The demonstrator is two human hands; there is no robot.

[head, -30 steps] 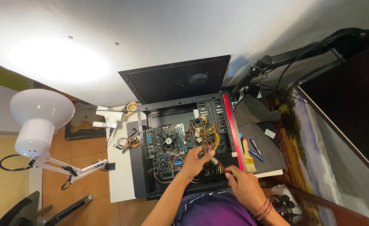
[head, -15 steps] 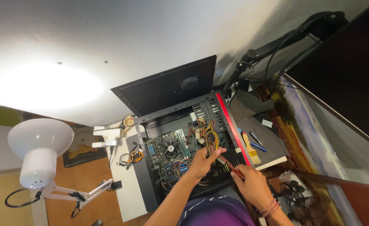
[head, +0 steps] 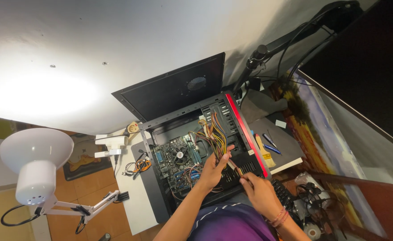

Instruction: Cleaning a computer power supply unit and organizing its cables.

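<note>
Matt black metal computer case, glossy white plastic lamp shade, plastic-sheathed coloured cables

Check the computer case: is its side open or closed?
Open. The computer case lies on its side with the motherboard and wire bundle exposed; the black side panel leans against the wall behind it.

Both bare forearms reach forward over the open computer case. The left hand curls its grip inside the case. The right hand pinches just beside it.
</note>
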